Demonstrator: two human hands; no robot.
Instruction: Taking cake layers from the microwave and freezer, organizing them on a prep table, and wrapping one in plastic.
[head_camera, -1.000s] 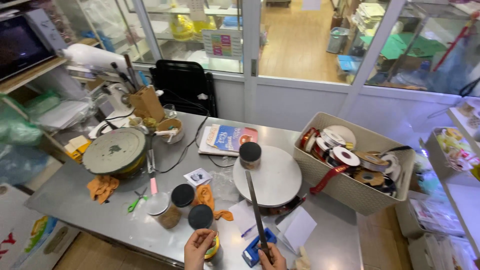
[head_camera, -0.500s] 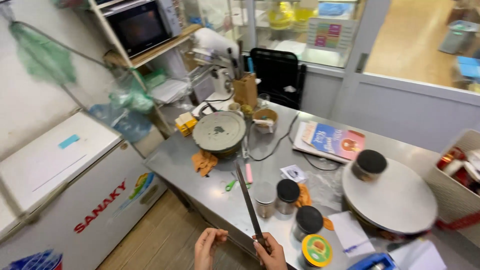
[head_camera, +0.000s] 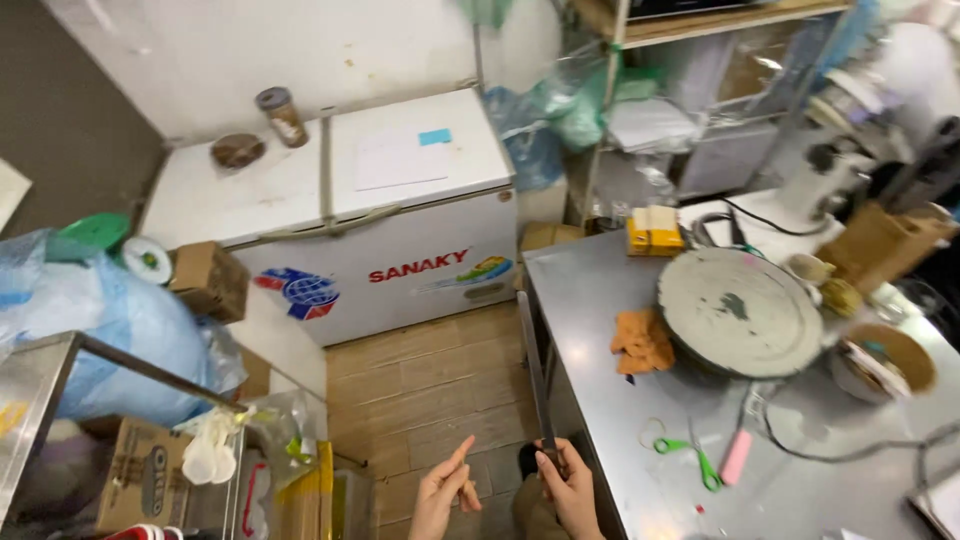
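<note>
Open wooden floor (head_camera: 430, 390) lies ahead of my grips. The steel desk (head_camera: 600, 400) walls my right. A white chest freezer (head_camera: 400, 200) blocks beyond.

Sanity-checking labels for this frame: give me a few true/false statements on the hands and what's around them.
1. The right hand grips a long dark blade. True.
2. The left hand holds the green scissors. False: the green scissors lie on the steel table; the left hand is empty.
3. An orange cloth lies beside the round turntable. True.
4. The chest freezer stands open. False: its lids are shut, a jar on top.
</note>
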